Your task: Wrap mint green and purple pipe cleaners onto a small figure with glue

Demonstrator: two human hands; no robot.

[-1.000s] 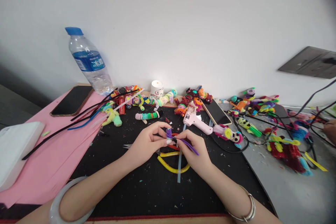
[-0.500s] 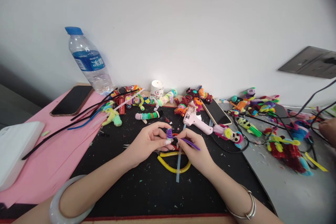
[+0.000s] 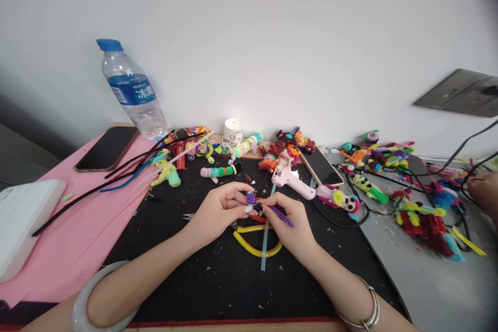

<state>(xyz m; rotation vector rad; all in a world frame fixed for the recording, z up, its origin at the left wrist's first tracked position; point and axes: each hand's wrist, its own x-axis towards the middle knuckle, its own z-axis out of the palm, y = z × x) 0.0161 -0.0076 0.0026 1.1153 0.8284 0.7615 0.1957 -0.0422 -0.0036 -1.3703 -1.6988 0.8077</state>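
Note:
Pinched in the fingertips of my left hand (image 3: 223, 208) is a small coiled pipe cleaner piece (image 3: 251, 198), purple with a black part low down. My right hand (image 3: 287, 218) closes on the purple pipe cleaner strand (image 3: 280, 216) that runs from the coil and sticks out past its fingers. Both hands meet above the black mat (image 3: 218, 290). Below them lie a bent yellow pipe cleaner (image 3: 257, 250) and a translucent glue stick (image 3: 265, 249). Scissors (image 3: 188, 216) show only their tips beside my left hand.
A pink glue gun (image 3: 293, 180) rests behind my right hand, by a phone (image 3: 321, 163). Several pipe cleaner figures (image 3: 332, 199) line the wall. A water bottle (image 3: 132, 91) leans at the left. Another person's hand (image 3: 482, 187) reaches in from the right among cables.
The coiled piece has tilted slightly and the purple strand's free end has dipped a little. The other person's hand at the right has shifted slightly.

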